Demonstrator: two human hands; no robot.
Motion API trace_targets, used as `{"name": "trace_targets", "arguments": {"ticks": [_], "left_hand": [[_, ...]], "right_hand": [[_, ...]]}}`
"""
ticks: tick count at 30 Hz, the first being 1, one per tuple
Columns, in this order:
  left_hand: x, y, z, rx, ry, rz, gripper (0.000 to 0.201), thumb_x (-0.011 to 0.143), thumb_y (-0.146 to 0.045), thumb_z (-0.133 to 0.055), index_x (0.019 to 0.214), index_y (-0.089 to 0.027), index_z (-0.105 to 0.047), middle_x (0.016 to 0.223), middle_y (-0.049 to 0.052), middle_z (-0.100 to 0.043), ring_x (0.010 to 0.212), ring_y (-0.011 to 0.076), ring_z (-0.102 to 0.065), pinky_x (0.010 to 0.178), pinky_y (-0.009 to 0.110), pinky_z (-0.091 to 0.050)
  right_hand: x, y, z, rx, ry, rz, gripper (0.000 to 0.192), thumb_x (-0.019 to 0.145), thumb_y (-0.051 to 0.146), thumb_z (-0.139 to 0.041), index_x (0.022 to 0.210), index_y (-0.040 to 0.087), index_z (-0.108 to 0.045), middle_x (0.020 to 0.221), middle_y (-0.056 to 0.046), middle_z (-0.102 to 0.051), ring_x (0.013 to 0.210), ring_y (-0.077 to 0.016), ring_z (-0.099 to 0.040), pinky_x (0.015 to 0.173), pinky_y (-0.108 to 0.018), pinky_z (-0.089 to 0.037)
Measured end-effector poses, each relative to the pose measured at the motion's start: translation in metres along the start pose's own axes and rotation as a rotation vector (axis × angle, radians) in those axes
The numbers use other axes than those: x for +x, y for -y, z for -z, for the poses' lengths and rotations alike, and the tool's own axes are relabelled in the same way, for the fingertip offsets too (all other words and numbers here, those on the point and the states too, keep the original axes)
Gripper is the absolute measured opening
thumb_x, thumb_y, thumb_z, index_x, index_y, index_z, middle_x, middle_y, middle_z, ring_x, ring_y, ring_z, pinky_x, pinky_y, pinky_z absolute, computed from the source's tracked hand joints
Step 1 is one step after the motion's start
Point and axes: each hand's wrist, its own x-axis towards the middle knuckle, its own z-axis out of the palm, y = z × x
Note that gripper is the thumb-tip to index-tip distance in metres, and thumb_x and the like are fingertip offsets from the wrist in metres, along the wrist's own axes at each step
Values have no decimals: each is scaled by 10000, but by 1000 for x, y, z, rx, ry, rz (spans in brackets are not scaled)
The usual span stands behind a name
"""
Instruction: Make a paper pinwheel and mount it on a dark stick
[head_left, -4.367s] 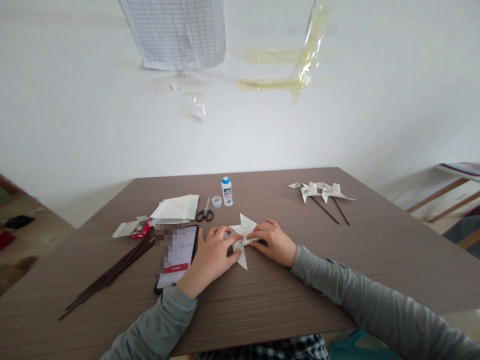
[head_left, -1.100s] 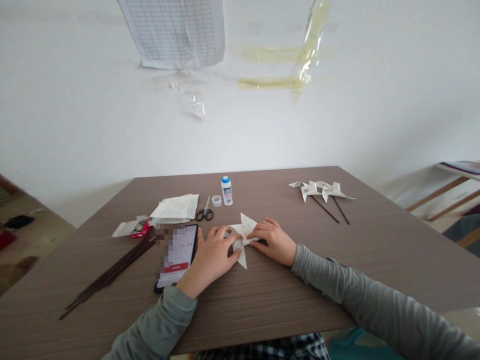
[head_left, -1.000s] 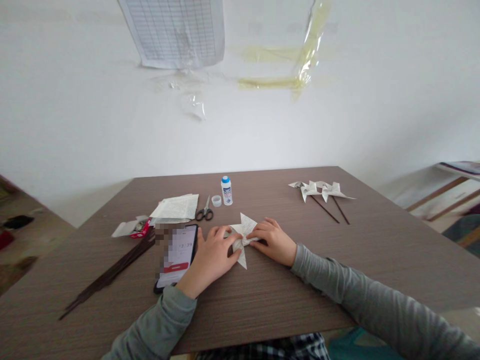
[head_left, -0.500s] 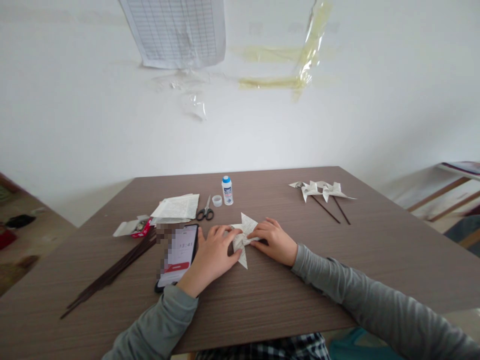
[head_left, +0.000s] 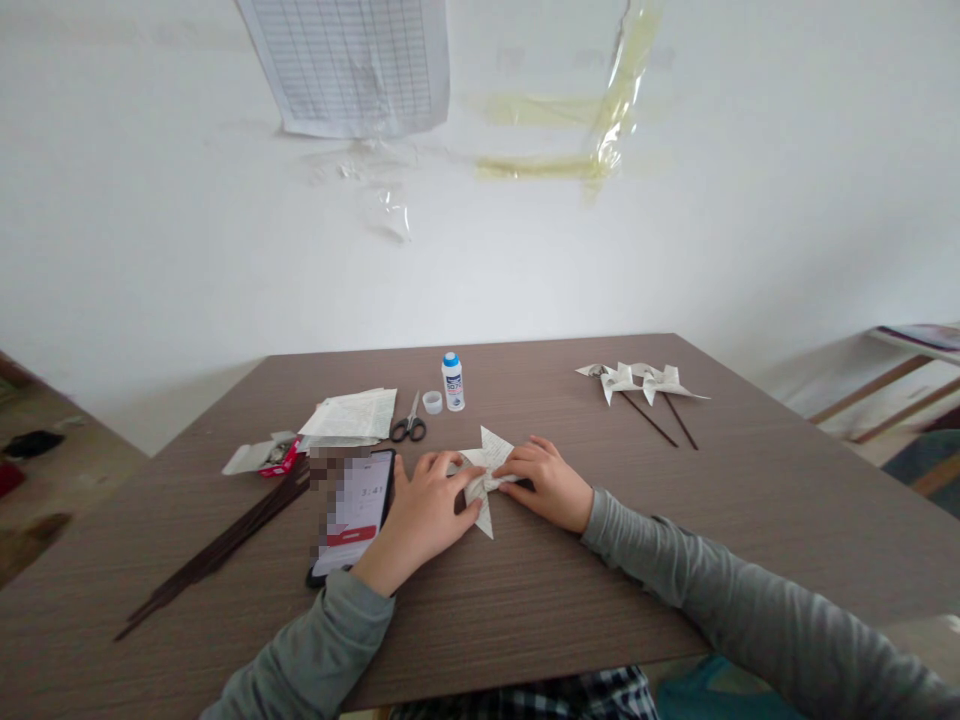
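A paper pinwheel [head_left: 486, 480], folded from printed paper, lies on the table between my hands, its points sticking out above and below. My left hand [head_left: 427, 505] grips its left side, with the thumb near the lower point and the fingers on the upper left. From the other side, my right hand [head_left: 551, 482] presses its fingertips on the pinwheel's middle and right part. The fingers cover some of the folds. Two pinwheels on brown sticks, a left one [head_left: 619, 380] and a right one [head_left: 665, 382], rest at the back right.
Left of my hands lie a phone [head_left: 356, 520], brown sticks [head_left: 217, 545], a small red box [head_left: 281, 457], paper sheets [head_left: 349, 415] and scissors [head_left: 409, 425]. A small clear cup [head_left: 433, 402] and a white bottle with a blue cap [head_left: 453, 385] stand behind. The table [head_left: 750, 500] meets the wall.
Both hands stay on the pinwheel in nearly the same pose. The whole view has shifted very slightly.
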Motion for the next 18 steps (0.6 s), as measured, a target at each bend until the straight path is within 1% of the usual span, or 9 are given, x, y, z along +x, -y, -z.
{"name": "trace_targets", "arguments": {"ticks": [2, 5, 10, 15, 18], "left_hand": [[0, -2, 1, 6, 5, -4, 499, 1128, -347, -834, 1615, -426, -902, 1673, 148, -816, 1660, 539, -666, 1468, 992, -295], [-1, -3, 2, 21, 8, -13, 495, 1139, -333, -825, 1620, -424, -896, 1686, 145, -814, 1675, 523, -659, 1471, 993, -285], [-1, -4, 1, 10, -12, -8, 480, 1123, -336, -850, 1594, -407, -909, 1664, 156, -825, 1650, 540, -677, 1438, 1015, -328], [-1, -3, 0, -2, -17, 10, 573, 1100, -325, -867, 1667, -409, -848, 1657, 147, -826, 1661, 519, -668, 1463, 980, -320], [-1, -2, 0, -3, -1, 10, 601, 1108, -332, -838, 1706, -381, -817, 1676, 163, -811, 1672, 522, -648, 1467, 978, -301]], "right_hand": [[0, 0, 0, 0, -2, 0, 210, 1185, 265, -831, 1332, 345, -958, 1305, -83, -946, 1301, -340, -879, 1426, -706, -522], [0, 0, 1, 1, -5, 3, 208, 1188, 272, -828, 1336, 339, -959, 1301, -82, -944, 1293, -335, -884, 1430, -700, -521], [-1, -1, 2, 1, 6, 6, 208, 1201, 279, -816, 1351, 329, -952, 1309, -90, -946, 1307, -338, -879, 1428, -710, -515], [-1, -2, 0, -9, 7, 11, 198, 1191, 273, -837, 1350, 313, -948, 1321, -99, -943, 1321, -337, -876, 1426, -727, -513], [0, -2, 0, -9, 9, 11, 197, 1192, 271, -837, 1349, 314, -948, 1324, -96, -944, 1326, -335, -875, 1427, -727, -511]]}}
